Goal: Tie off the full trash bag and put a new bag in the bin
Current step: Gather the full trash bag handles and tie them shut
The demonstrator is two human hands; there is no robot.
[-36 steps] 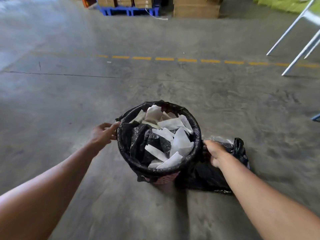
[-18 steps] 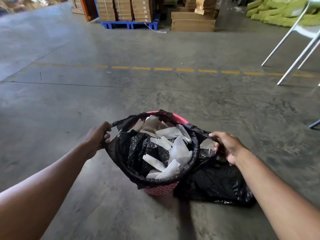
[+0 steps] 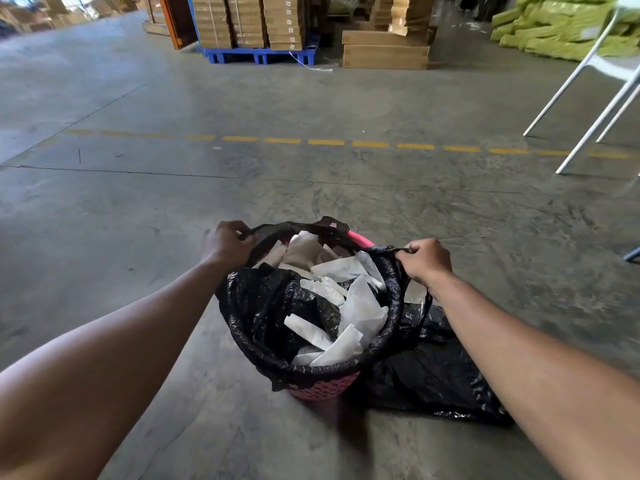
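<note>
A pink mesh bin [image 3: 325, 388] stands on the concrete floor, lined with a black trash bag [image 3: 263, 306] stuffed with white paper scraps [image 3: 356, 306]. My left hand [image 3: 227, 244] grips the bag's edge at the far left of the rim. My right hand [image 3: 427, 259] grips the bag's edge at the right side. The bag is pulled off the far rim, where bare pink plastic [image 3: 360, 239] shows. A flat black plastic bag [image 3: 429, 375] lies on the floor to the right of the bin, partly under my right forearm.
White chair legs [image 3: 588, 109] stand at the right. A dashed yellow line [image 3: 325, 142] crosses the floor beyond the bin. Stacked cardboard boxes on a blue pallet [image 3: 256, 55] and more boxes [image 3: 384, 53] sit far back, with green bundles [image 3: 554, 36] at the far right.
Both hands moved from the bin's sides onto the bag's edge and lifted it off the far rim, exposing pink plastic. The camera view tilted up.
</note>
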